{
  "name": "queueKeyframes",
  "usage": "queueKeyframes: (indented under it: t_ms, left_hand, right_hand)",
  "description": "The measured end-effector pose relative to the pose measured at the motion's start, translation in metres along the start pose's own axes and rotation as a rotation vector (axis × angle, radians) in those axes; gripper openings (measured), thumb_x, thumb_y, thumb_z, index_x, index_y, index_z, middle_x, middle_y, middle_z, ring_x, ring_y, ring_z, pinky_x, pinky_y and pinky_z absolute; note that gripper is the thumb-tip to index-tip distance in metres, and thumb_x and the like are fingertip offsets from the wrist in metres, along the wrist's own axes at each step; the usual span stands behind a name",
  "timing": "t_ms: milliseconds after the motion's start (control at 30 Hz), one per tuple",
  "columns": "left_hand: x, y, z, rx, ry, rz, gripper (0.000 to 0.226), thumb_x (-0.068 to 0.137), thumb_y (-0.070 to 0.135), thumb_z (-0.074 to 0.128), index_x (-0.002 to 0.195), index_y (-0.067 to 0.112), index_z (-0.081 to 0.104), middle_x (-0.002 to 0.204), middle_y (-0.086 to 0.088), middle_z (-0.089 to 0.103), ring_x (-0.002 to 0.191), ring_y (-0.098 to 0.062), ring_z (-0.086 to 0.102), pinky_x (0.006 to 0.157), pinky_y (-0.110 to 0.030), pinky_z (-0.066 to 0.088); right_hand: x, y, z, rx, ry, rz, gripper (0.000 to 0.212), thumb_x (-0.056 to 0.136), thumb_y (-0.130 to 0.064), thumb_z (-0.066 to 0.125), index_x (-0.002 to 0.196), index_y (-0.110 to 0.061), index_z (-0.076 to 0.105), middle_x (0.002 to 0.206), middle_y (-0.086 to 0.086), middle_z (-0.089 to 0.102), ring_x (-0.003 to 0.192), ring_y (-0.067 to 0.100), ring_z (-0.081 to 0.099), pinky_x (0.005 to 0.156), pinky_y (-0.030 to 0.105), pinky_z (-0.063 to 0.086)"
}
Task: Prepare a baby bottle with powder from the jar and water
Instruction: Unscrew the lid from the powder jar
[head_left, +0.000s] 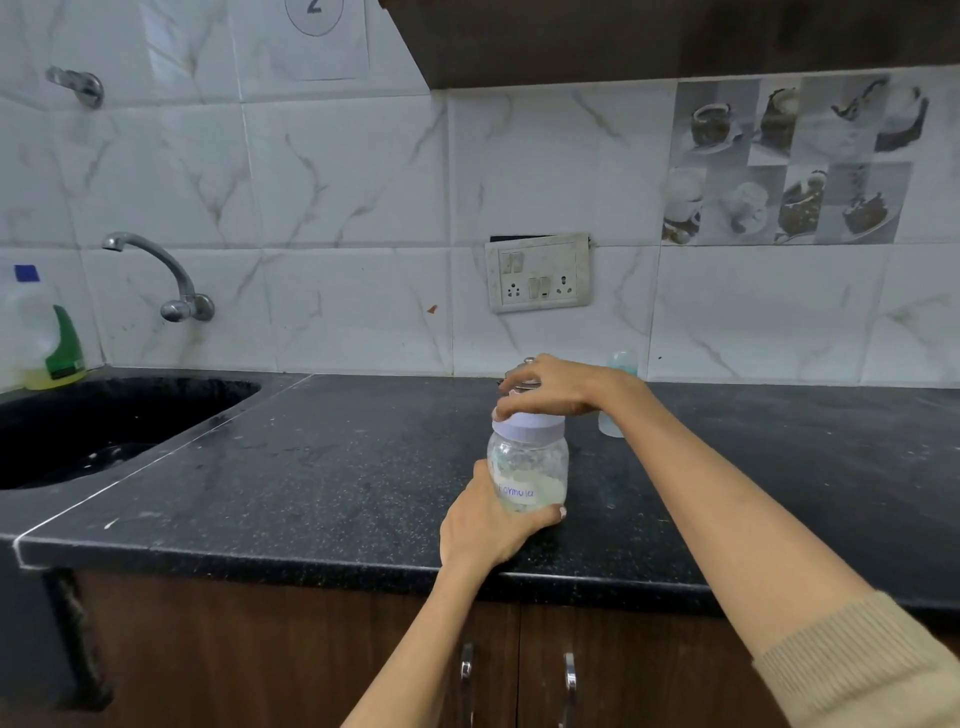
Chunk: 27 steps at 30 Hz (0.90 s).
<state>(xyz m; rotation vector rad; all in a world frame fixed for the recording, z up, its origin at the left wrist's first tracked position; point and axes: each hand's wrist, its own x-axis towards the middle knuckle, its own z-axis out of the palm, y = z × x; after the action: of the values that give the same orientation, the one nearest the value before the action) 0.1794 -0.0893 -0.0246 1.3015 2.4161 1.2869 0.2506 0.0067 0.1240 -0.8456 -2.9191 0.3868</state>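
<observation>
A person's left hand grips the upright jar low on the counter, while the right hand clasps the lid directly above. The bottle stands just behind the right wrist.

Countertop, centre frame: black, speckled white. Jar, centre: clear, pale lilac lid, white label lettered in blue. Wall tiles, upper frame: white with grey-brown marble veining. Detergent bottle, left edge: green label, blue cap, yellow liquid. Cabinet doors, bottom: dark brown. Sleeve, lower right: beige, ribbed.
</observation>
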Motion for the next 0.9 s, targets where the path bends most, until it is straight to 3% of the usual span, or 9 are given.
queueKeyframes:
  t_ms: [67, 167, 267, 367, 500, 600, 700, 767, 900]
  left_hand:
    - [0.000, 0.000, 0.000, -0.003, 0.000, 0.000, 0.088, 0.052, 0.069, 0.066, 0.122, 0.027, 0.035, 0.111, 0.009, 0.057, 0.100, -0.019, 0.059, 0.081, -0.036, 0.049]
    - [0.000, 0.000, -0.001, -0.004, 0.002, 0.000, 0.086, 0.051, 0.070, 0.066, 0.120, 0.027, 0.037, 0.107, 0.010, 0.057, 0.097, -0.018, 0.060, 0.082, -0.038, 0.050]
    - [-0.001, 0.001, -0.001, 0.003, 0.004, 0.007, 0.085, 0.051, 0.069, 0.066, 0.119, 0.027, 0.037, 0.101, 0.012, 0.054, 0.094, -0.017, 0.059, 0.080, -0.037, 0.050]
    - [0.000, 0.000, 0.000, 0.005, 0.008, 0.009, 0.084, 0.050, 0.070, 0.066, 0.117, 0.028, 0.037, 0.099, 0.013, 0.054, 0.094, -0.017, 0.060, 0.081, -0.038, 0.051]
    - [0.001, -0.001, 0.001, 0.011, 0.015, 0.011, 0.084, 0.049, 0.071, 0.065, 0.116, 0.028, 0.038, 0.101, 0.012, 0.055, 0.094, -0.017, 0.060, 0.080, -0.039, 0.051]
    - [0.002, -0.002, 0.002, 0.011, 0.010, 0.014, 0.085, 0.050, 0.071, 0.065, 0.118, 0.028, 0.037, 0.107, 0.011, 0.056, 0.097, -0.016, 0.059, 0.080, -0.036, 0.050]
    - [0.002, -0.002, 0.002, 0.008, 0.013, 0.009, 0.086, 0.050, 0.072, 0.065, 0.119, 0.028, 0.037, 0.106, 0.012, 0.056, 0.098, -0.017, 0.060, 0.080, -0.036, 0.049]
    - [0.001, -0.001, 0.002, 0.011, 0.011, 0.006, 0.086, 0.050, 0.071, 0.066, 0.119, 0.028, 0.037, 0.104, 0.012, 0.055, 0.097, -0.017, 0.060, 0.080, -0.036, 0.049]
    - [0.001, -0.001, 0.002, 0.015, 0.018, 0.004, 0.085, 0.050, 0.071, 0.066, 0.118, 0.028, 0.037, 0.106, 0.011, 0.058, 0.095, -0.017, 0.060, 0.079, -0.036, 0.050]
  right_hand:
    - [-0.002, 0.001, -0.001, -0.119, 0.067, 0.086, 0.072, 0.072, -0.074, 0.054, 0.124, -0.025, 0.056, 0.125, 0.001, 0.052, 0.108, 0.023, 0.054, 0.082, 0.032, 0.047]
    - [-0.001, 0.000, 0.000, -0.165, 0.037, 0.137, 0.066, 0.070, -0.074, 0.055, 0.105, -0.019, 0.063, 0.098, 0.002, 0.062, 0.074, 0.020, 0.065, 0.060, 0.026, 0.047]
    - [0.002, -0.002, 0.000, -0.183, 0.002, 0.085, 0.058, 0.072, -0.060, 0.058, 0.114, -0.020, 0.062, 0.112, 0.004, 0.063, 0.090, 0.023, 0.067, 0.069, 0.030, 0.049]
    - [0.001, -0.003, -0.002, -0.113, -0.088, 0.023, 0.056, 0.075, -0.043, 0.063, 0.128, -0.033, 0.051, 0.137, 0.001, 0.047, 0.117, 0.023, 0.052, 0.092, 0.037, 0.050]
    - [-0.004, -0.003, -0.004, 0.049, -0.140, -0.071, 0.043, 0.083, -0.031, 0.058, 0.124, -0.045, 0.052, 0.146, -0.001, 0.023, 0.138, 0.025, 0.024, 0.113, 0.048, 0.026]
    - [-0.002, 0.001, -0.004, 0.017, -0.048, -0.017, 0.054, 0.083, -0.057, 0.055, 0.133, -0.038, 0.047, 0.147, 0.002, 0.023, 0.136, 0.027, 0.028, 0.111, 0.045, 0.028]
    - [0.003, 0.004, -0.002, -0.121, -0.037, 0.055, 0.077, 0.073, -0.075, 0.052, 0.134, -0.028, 0.047, 0.139, 0.000, 0.042, 0.117, 0.025, 0.051, 0.086, 0.033, 0.049]
    - [0.005, 0.006, 0.001, -0.120, -0.029, 0.057, 0.075, 0.071, -0.072, 0.056, 0.130, -0.026, 0.052, 0.131, 0.001, 0.049, 0.106, 0.024, 0.060, 0.077, 0.030, 0.051]
    - [0.003, 0.006, 0.003, -0.065, -0.012, 0.014, 0.059, 0.075, -0.050, 0.063, 0.128, -0.029, 0.051, 0.132, 0.002, 0.048, 0.111, 0.023, 0.054, 0.087, 0.033, 0.050]
